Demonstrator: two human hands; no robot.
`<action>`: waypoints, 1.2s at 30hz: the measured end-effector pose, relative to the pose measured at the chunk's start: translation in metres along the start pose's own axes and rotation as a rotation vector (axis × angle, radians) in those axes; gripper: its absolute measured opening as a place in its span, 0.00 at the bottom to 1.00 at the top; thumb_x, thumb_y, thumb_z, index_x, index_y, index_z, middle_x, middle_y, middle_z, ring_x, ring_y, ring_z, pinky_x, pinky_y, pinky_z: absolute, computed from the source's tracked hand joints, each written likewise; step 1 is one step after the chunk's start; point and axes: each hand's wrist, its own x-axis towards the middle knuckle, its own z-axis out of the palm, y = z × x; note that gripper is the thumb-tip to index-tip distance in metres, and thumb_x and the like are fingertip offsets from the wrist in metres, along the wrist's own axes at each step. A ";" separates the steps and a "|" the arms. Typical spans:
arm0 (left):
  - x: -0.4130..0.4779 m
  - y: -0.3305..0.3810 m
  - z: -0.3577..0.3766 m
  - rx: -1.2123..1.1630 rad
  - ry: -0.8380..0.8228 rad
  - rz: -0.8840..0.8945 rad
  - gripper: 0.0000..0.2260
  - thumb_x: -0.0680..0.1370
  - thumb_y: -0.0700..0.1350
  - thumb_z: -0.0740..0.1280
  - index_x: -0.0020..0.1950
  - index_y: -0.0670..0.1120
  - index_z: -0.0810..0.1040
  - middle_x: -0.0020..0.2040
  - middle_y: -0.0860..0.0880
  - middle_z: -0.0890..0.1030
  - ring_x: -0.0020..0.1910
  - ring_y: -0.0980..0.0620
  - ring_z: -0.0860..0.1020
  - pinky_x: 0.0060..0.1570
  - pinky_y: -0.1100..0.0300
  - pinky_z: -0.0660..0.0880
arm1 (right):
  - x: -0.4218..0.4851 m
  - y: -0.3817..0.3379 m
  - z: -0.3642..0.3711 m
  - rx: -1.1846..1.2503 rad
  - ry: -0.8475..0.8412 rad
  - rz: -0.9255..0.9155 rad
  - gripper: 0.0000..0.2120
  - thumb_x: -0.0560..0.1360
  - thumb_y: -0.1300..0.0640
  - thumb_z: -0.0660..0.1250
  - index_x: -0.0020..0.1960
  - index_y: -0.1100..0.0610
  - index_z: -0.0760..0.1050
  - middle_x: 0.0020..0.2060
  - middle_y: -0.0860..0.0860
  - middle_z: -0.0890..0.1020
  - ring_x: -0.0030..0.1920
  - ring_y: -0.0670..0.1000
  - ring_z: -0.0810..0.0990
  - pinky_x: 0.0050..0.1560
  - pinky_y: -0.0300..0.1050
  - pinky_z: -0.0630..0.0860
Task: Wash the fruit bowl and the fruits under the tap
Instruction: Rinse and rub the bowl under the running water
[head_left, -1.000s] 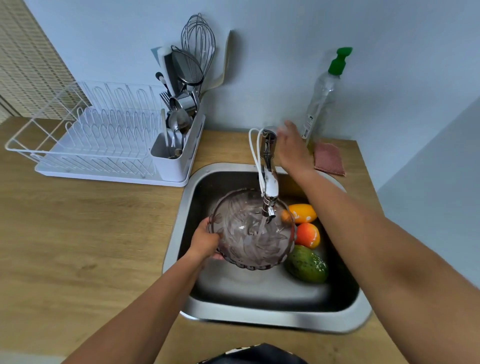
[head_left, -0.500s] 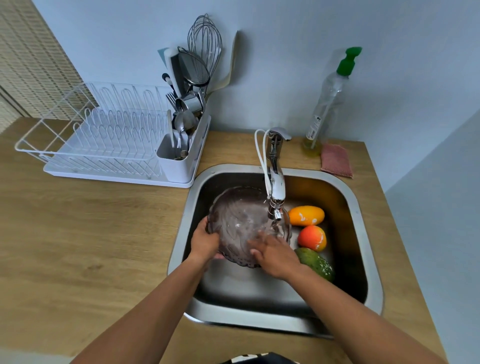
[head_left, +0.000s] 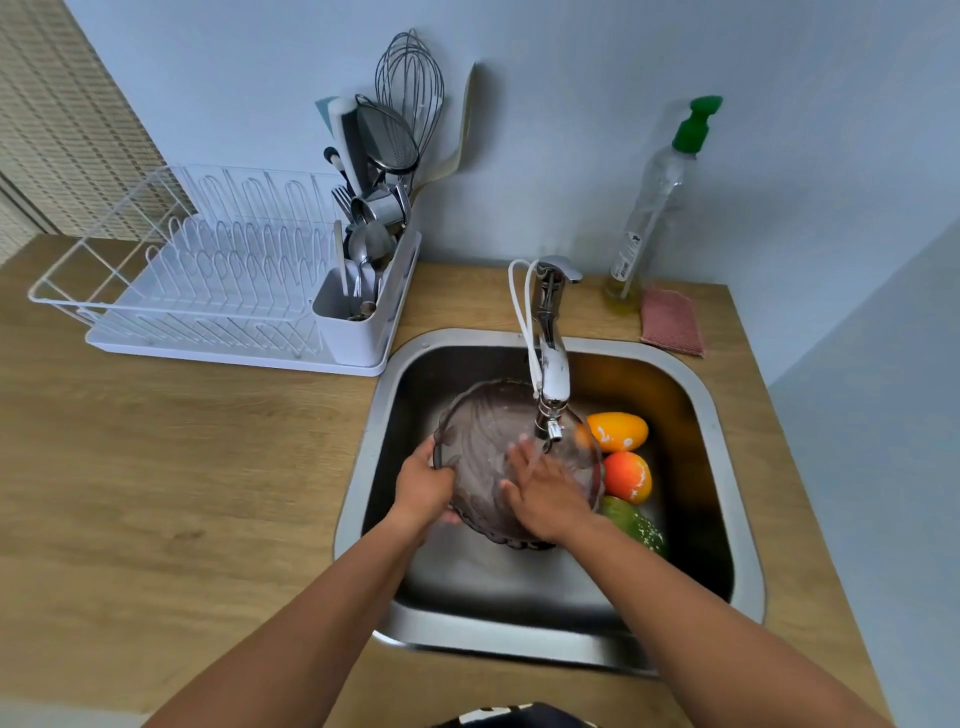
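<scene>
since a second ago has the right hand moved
Yes. The right hand left the tap handle at the back of the sink and came toward the person, and is now inside the bowl.

Sink (head_left: 727, 441): brushed stainless steel, showing a dull sheen. Tap (head_left: 551, 358): polished chrome, gleaming. Fruit bowl (head_left: 478, 441): smoky translucent glass or plastic, ribbed, glistening wet. Fruits (head_left: 618, 430): smooth glossy skins, catching highlights. Countertop (head_left: 182, 467): matt wood-grain surface. Dish rack (head_left: 208, 270): white coated wire over a smooth plastic tray. Soap bottle (head_left: 649, 208): clear plastic. Cloth (head_left: 670, 319): pink, coarse-textured.
</scene>
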 end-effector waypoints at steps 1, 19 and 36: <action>0.001 0.000 0.001 0.001 0.009 0.013 0.19 0.78 0.35 0.62 0.61 0.56 0.77 0.49 0.49 0.83 0.44 0.43 0.84 0.30 0.49 0.82 | 0.000 -0.006 0.002 0.021 -0.008 -0.074 0.29 0.83 0.42 0.45 0.81 0.48 0.44 0.81 0.52 0.43 0.80 0.58 0.41 0.77 0.58 0.44; -0.001 0.014 -0.010 0.011 0.057 0.018 0.19 0.77 0.35 0.63 0.58 0.58 0.78 0.51 0.46 0.83 0.42 0.40 0.84 0.31 0.40 0.82 | -0.010 0.003 0.007 0.087 -0.037 -0.279 0.30 0.79 0.31 0.42 0.75 0.39 0.64 0.80 0.43 0.54 0.80 0.48 0.50 0.79 0.52 0.50; -0.005 0.021 -0.010 0.036 0.071 0.003 0.22 0.76 0.32 0.61 0.60 0.56 0.77 0.49 0.44 0.83 0.38 0.42 0.84 0.30 0.41 0.82 | -0.025 -0.010 -0.008 0.163 -0.047 -0.315 0.24 0.84 0.44 0.48 0.78 0.48 0.61 0.79 0.43 0.60 0.79 0.46 0.52 0.77 0.46 0.51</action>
